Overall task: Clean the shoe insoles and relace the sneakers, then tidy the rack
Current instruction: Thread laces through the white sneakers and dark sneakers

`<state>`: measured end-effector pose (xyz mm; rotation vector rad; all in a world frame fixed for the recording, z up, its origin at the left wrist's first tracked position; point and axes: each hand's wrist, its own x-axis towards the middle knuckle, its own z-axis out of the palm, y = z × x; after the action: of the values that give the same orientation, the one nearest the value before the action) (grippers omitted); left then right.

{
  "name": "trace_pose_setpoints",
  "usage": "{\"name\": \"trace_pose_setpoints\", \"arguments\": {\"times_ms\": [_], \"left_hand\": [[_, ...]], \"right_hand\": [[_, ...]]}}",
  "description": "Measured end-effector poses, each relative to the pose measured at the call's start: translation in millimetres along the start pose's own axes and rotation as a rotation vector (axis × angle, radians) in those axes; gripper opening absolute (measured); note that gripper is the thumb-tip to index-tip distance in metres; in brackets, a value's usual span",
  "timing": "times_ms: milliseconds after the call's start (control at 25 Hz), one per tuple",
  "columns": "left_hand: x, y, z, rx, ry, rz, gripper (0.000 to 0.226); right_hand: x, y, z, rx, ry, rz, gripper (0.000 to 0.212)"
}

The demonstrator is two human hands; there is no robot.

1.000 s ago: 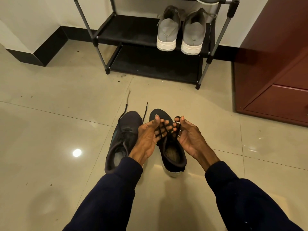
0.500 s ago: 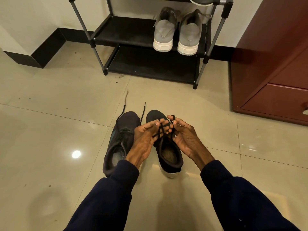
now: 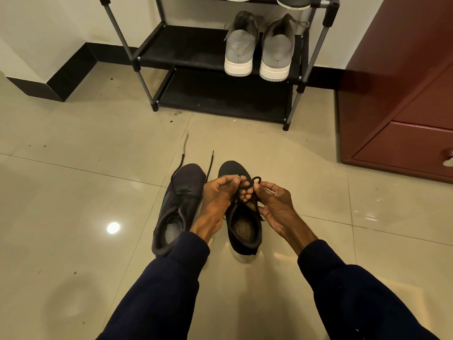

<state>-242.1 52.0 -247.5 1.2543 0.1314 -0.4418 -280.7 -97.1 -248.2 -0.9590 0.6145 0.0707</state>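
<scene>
Glossy beige floor tiles (image 3: 73, 192), a white wall with a dark skirting. Two dark sneakers (image 3: 181, 204) lie side by side on the floor, toes toward the shoe rack (image 3: 196, 52). Both hands, left hand (image 3: 215, 200) and right hand (image 3: 277, 204), pinch the black lace (image 3: 256, 179) over the right sneaker (image 3: 242, 227). Grey shoes (image 3: 257, 50) sit on the rack; a red-brown cabinet (image 3: 404, 94) stands right.

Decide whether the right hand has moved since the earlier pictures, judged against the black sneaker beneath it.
Yes. The right hand has closed inward over the black sneaker, toward the left hand, now pinching the lace.
</scene>
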Motion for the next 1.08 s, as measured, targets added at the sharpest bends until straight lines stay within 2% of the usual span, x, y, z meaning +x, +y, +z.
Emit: {"name": "trace_pose_setpoints", "arguments": {"times_ms": [160,400,560,640,720,800,920,1080], "left_hand": [[1,-12,-7,0.12,0.024,0.077,0.02],[3,-6,-8,0.097,0.031,0.103,0.02],[9,-7,-9,0.029,0.116,0.032,0.036],[12,-8,-13,0.01,0.098,-0.025,0.047],[13,-8,-17,0.05,0.041,-0.038,0.045],[13,-8,-19,0.116,0.015,-0.002,0.033],[10,-8,-14,0.089,0.127,0.003,0.023],[6,-10,-2,0.059,0.306,-0.005,0.023]], "right_hand": [[-2,-4,11,-0.173,0.053,-0.099,0.01],[1,1,20,-0.238,0.092,-0.175,0.013],[3,3,20,-0.53,0.136,-0.335,0.01],[1,0,21,-0.663,0.105,-0.435,0.011],[0,-3,21,-0.775,0.047,-0.507,0.014],[0,-5,21,-0.868,-0.004,-0.555,0.017],[2,-3,20,-0.973,-0.063,-0.622,0.022],[1,2,20,-1.004,-0.097,-0.691,0.024]]}}
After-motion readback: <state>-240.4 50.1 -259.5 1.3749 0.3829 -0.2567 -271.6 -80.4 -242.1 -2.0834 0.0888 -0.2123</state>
